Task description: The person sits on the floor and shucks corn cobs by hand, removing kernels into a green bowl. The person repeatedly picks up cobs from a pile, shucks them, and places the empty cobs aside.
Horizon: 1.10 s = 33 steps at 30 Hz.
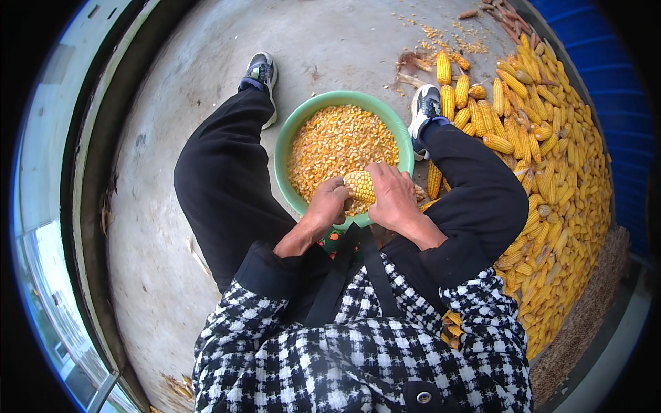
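Note:
Between my spread legs stands a green plastic basin point(284, 160), filled with loose yellow corn kernels point(343, 137). Over its near part, both hands hold one ear of corn point(360, 186) lying roughly crosswise. My left hand point(329, 202) grips the ear's left end, with the fingers curled in. My right hand point(393, 199) is wrapped over its right part, and a pale tip shows past the fingers. Rows of kernels are visible on the ear between the hands. The palms and the undersides of the fingers are hidden.
A large heap of husked corn ears point(552, 206) fills the right side, reaching my right shoe point(426, 111). Bare cobs point(508, 18) lie at the upper right, near scattered kernels point(454, 40) on the concrete floor point(206, 31). A blue sheet point(601, 88) edges the heap.

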Tool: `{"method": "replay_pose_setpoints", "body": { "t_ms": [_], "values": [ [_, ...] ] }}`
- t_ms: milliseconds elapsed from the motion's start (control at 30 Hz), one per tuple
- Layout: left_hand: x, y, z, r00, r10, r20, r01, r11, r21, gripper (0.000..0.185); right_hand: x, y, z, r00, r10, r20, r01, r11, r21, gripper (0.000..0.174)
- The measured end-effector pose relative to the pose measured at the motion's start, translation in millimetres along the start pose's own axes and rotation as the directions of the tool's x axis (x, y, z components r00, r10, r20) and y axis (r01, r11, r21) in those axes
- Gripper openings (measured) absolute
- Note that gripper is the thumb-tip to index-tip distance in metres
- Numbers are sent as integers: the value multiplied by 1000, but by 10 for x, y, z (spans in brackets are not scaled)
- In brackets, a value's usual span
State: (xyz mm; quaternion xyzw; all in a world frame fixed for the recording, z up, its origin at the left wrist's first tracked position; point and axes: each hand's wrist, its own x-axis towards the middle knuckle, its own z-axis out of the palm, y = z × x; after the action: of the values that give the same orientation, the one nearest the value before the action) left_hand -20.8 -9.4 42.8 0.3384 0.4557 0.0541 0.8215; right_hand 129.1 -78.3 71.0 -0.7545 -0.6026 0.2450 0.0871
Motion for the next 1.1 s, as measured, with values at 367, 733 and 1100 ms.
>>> {"method": "replay_pose_setpoints", "body": {
  "t_ms": [367, 733, 1100],
  "values": [
    [19, -17, 1, 837, 543, -64, -363, 640, 678, 45, 55, 31, 150, 975, -12, 223, -117, 822, 557, 62],
    [143, -241, -101, 621, 776, 109, -440, 230, 868, 25, -61, 69, 345, 955, -26, 294, -151, 813, 563, 73],
    [91, -78, -100, 931, 364, 14, -334, 836, 436, 41, -83, -159, 214, 998, 62, -32, -56, 987, 150, 49]
  ]
}}
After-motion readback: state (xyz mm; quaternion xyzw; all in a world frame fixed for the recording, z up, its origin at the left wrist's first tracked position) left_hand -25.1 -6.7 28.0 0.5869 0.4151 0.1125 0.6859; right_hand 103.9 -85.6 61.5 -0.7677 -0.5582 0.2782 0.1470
